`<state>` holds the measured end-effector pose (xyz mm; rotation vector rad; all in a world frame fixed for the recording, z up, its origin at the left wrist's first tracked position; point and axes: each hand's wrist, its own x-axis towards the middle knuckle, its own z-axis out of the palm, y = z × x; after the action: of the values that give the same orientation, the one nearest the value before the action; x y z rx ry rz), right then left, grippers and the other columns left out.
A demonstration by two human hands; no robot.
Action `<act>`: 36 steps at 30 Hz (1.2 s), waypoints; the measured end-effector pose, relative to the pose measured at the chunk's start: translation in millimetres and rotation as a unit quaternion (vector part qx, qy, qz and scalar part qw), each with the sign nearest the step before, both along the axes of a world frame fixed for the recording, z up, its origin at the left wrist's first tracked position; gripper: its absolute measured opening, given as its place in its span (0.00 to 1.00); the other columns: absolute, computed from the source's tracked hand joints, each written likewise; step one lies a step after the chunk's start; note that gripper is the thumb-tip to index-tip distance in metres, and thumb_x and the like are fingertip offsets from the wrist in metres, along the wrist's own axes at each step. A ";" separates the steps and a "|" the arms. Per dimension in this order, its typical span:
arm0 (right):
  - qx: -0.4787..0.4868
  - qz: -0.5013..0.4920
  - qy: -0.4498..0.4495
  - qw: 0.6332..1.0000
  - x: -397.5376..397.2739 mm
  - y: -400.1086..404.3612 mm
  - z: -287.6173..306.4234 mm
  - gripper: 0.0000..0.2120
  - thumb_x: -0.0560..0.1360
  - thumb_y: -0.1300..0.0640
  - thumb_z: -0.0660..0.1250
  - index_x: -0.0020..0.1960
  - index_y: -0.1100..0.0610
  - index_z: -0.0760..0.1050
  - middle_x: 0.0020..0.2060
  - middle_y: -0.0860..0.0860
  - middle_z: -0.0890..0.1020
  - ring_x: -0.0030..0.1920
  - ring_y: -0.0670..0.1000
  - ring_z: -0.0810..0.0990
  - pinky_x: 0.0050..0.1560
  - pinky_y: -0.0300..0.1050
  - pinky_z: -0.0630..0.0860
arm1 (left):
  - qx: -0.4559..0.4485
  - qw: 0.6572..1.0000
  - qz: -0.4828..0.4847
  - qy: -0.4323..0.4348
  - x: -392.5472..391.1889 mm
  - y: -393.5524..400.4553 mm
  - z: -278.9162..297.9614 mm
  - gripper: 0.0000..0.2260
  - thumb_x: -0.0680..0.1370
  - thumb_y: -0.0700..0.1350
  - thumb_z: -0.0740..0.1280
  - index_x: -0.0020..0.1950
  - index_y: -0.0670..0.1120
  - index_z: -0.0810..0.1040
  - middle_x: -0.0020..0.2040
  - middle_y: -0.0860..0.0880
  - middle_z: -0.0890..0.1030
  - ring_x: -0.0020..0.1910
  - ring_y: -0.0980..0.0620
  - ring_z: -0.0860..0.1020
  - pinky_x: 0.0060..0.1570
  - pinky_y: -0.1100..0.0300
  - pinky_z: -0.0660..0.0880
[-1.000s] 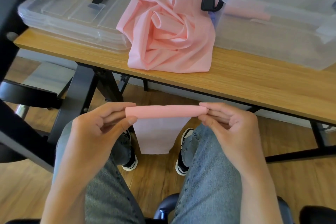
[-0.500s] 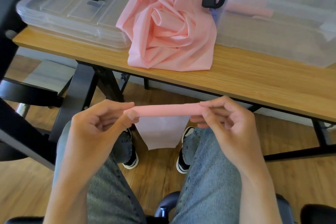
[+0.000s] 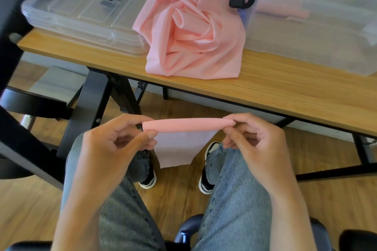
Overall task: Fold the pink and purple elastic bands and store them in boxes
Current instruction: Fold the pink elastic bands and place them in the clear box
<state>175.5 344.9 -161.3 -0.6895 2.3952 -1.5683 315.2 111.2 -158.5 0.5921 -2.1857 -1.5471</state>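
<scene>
A pink elastic band (image 3: 187, 125), rolled into a tube along its top with a loose flap hanging below, is held level above the person's knees. The left hand (image 3: 114, 144) pinches its left end between thumb and fingers; the right hand (image 3: 255, 140) pinches the right end. Beyond, on the table (image 3: 275, 91), a crumpled heap of pink bands (image 3: 193, 38) lies between a clear lidded box (image 3: 81, 10) and an open clear box (image 3: 318, 26) with pink rolls inside.
</scene>
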 end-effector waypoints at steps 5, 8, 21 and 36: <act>-0.065 0.004 -0.044 0.997 3.7 -1.3 5.5 0.10 0.79 0.60 0.72 0.59 0.53 0.82 0.45 0.50 0.89 0.48 0.54 0.88 0.50 0.61 0.84 | 0.027 0.999 0.008 0.032 -0.2 2.6 2.4 0.16 0.73 0.46 0.73 0.59 0.45 0.83 0.47 0.53 0.88 0.46 0.53 0.87 0.49 0.58 0.84; -0.078 0.009 -0.048 0.996 3.9 -1.2 8.2 0.09 0.78 0.56 0.71 0.58 0.55 0.82 0.46 0.51 0.89 0.48 0.54 0.88 0.48 0.60 0.85 | 0.040 0.998 0.020 0.037 -0.2 1.4 2.4 0.13 0.73 0.44 0.72 0.57 0.45 0.83 0.48 0.53 0.88 0.45 0.52 0.88 0.48 0.55 0.84; -0.004 -0.013 -0.012 1.000 1.9 0.1 3.5 0.12 0.77 0.60 0.74 0.57 0.47 0.84 0.41 0.44 0.88 0.37 0.50 0.87 0.42 0.57 0.85 | 0.016 1.000 0.000 0.003 3.2 -2.0 0.8 0.16 0.72 0.45 0.72 0.60 0.47 0.83 0.46 0.55 0.88 0.44 0.55 0.87 0.48 0.58 0.84; -0.068 0.007 -0.061 0.996 3.2 -1.2 5.2 0.14 0.78 0.60 0.72 0.63 0.52 0.82 0.49 0.46 0.89 0.49 0.49 0.89 0.50 0.50 0.86 | 0.015 1.000 0.013 0.021 4.2 -1.2 3.7 0.16 0.74 0.44 0.72 0.62 0.49 0.81 0.50 0.56 0.88 0.48 0.55 0.87 0.50 0.57 0.83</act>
<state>178.7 343.6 -156.1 -0.6143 2.2091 -1.7289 319.4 109.9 -154.7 0.5895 -2.1191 -1.5675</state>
